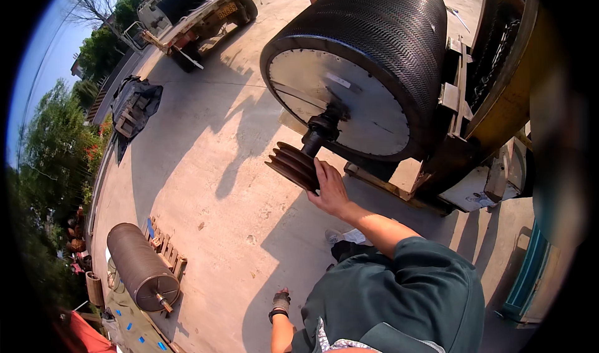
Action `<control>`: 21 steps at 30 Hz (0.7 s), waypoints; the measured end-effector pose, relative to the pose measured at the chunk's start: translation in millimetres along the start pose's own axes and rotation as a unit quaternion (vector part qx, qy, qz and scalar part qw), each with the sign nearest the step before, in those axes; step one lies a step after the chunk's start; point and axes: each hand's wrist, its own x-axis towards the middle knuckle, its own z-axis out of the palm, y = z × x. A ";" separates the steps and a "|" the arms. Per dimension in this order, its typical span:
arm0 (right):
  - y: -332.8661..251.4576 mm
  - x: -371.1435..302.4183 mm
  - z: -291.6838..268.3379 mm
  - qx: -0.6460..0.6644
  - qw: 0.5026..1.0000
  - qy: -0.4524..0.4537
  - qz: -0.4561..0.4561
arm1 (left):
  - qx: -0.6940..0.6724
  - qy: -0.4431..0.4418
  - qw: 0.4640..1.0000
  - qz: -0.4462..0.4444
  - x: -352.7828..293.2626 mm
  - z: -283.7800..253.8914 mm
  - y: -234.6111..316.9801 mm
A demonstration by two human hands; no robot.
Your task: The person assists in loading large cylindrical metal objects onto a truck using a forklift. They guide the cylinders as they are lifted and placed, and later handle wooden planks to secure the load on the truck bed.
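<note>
My right hand [331, 192] reaches forward and is cupped against the rim of a dark, rusty grooved pulley [293, 166], fingers on its near face. The pulley sits on the shaft [319, 134] that sticks out of a large drum [368, 59]. A pale round end plate [374, 119] closes the drum, and dark textured mesh covers its side. My left hand [281, 300], in a fingerless glove with a black band at the wrist, hangs low over the ground. Its fingers are loosely apart, and I see nothing in them.
Yellow forklift-like machinery [505, 72] stands right of the drum. A smaller drum [134, 259] lies beside a wooden pallet [167, 247] at lower left. A flatbed truck [206, 19] is parked at far left, with a dark tarp heap [137, 106] nearer. A teal metal frame [524, 278] is at right.
</note>
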 end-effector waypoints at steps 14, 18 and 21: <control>-50.0 175.2 116.7 -0.028 0.996 0.086 -0.014 | -0.010 0.061 0.922 0.381 -7.5 -30.7 415.2; -70.9 206.8 140.8 -0.028 0.993 0.114 0.007 | -0.060 0.051 0.826 0.557 -15.5 -20.7 542.9; -82.0 219.9 144.7 -0.036 0.988 0.146 0.020 | -0.188 -0.002 0.826 0.532 -4.2 -16.4 605.8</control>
